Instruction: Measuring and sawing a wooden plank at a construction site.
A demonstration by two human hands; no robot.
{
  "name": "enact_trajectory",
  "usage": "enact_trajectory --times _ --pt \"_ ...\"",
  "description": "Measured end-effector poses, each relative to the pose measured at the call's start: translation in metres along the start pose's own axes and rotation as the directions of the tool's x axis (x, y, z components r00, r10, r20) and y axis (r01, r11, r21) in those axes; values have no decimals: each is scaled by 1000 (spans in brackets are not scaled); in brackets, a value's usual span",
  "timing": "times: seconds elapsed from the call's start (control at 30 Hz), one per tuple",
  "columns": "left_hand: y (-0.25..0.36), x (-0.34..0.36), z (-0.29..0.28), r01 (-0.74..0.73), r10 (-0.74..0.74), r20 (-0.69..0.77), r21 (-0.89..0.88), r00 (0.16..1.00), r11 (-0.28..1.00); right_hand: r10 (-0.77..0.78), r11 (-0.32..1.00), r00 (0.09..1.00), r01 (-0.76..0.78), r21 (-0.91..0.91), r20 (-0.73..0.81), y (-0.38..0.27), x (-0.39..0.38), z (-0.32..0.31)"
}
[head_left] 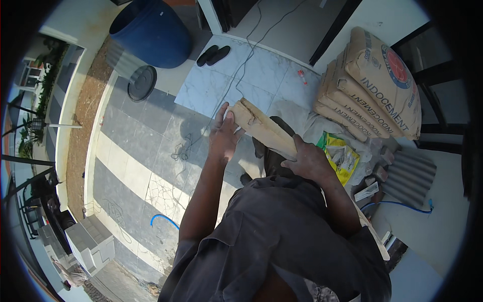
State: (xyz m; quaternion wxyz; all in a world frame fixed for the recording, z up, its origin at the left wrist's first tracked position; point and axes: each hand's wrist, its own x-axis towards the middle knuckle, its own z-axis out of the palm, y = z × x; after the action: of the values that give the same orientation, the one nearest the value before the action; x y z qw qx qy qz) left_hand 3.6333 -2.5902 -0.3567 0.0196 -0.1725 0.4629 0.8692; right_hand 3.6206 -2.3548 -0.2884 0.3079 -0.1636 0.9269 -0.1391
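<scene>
A long, pale tan board (266,132) with a rough, darker upper edge is held slantwise in front of my body. My left hand (224,135) supports its far left end, with the fingers up along the end. At the near right end my right hand (311,162) is closed round it, thumb on the near side. Below the board a dark shoe and trouser leg (275,162) partly show. Its underside is hidden from me.
Stacked brown cement bags (370,88) stand at right, near a yellow-green sack (341,158) and a grey corrugated sheet (410,176). A blue barrel (163,38), round black lid (142,83) and black slippers (214,55) are farther off. A cable (240,70) crosses the tiles.
</scene>
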Motion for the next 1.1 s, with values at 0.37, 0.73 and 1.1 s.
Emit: enact_trajectory --times 0.37,0.73,1.1 --pt "60 259 98 156 -198 -59 -417 978 895 88 974 985 -53 219 -152 13 203 -116" --pt "158 471 193 236 -235 35 -280 971 931 -30 652 994 -59 756 104 73 292 -256" --pt "195 713 268 420 -349 418 -91 839 903 197 450 975 3 893 -102 103 445 -364"
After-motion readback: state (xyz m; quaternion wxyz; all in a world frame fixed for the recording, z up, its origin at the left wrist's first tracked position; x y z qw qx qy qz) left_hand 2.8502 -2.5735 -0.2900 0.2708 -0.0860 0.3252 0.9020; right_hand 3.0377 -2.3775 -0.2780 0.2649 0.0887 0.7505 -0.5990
